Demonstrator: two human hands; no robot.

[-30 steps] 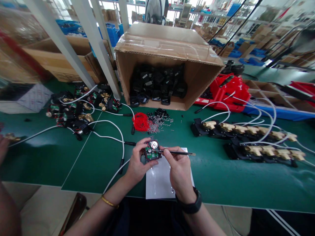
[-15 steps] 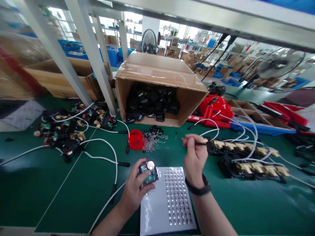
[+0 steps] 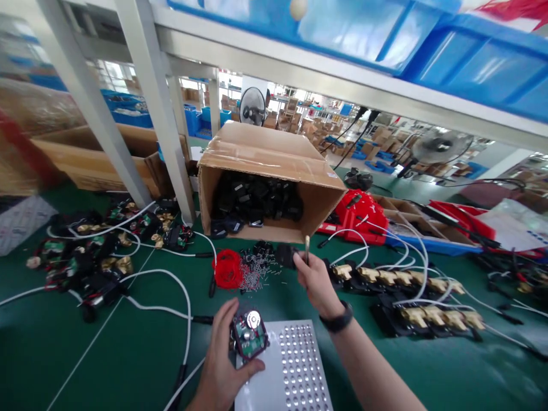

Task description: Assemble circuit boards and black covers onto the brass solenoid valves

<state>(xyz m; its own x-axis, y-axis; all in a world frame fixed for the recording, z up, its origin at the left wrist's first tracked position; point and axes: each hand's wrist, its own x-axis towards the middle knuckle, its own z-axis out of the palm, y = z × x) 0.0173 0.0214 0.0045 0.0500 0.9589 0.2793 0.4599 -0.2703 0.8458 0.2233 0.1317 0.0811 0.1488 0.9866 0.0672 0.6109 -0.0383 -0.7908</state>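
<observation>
My left hand [image 3: 222,365] grips a small black module [image 3: 249,337] with a green circuit board and a round silver disc, at the near edge of the green table. Beside it lies a white tray [image 3: 295,371] dotted with rows of small metal parts. My right hand [image 3: 314,279] is stretched forward over the table, closed on a thin brush-like tool [image 3: 307,248] that points upward and on a black cover piece [image 3: 286,255]. It hovers just in front of the tipped cardboard box [image 3: 274,160].
The box holds many black housings. A red coil [image 3: 226,268] and a pile of small metal pins [image 3: 257,267] lie before it. Rows of brass-fitted units with white cables [image 3: 402,279] sit at right, a tangle of similar units [image 3: 98,251] at left. Red bins [image 3: 363,211] stand behind.
My right hand has moved from the module out toward the box and now also holds a black piece. The view has tilted upward; my left hand stays on the module.
</observation>
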